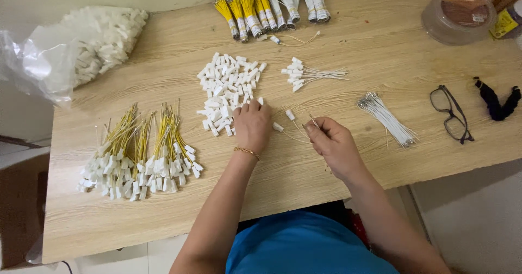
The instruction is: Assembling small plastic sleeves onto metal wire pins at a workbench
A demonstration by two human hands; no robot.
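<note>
Hands at the bench (163,208): my left hand (252,126) rests fingers-down on the heap of white plastic connectors (228,91), picking one, while my right hand (333,143) pinches a thin wire (314,122) upright, ready for fitting.

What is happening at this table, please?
A person sits at a wooden table and works with small wires and white plastic connectors. The left hand rests on the edge of a loose pile of white connectors in the middle of the table. The right hand pinches a thin wire between its fingertips. At the left lie bunches of yellow wires with connectors fitted. A bundle of bare white wires and a pair of glasses lie at the right.
</note>
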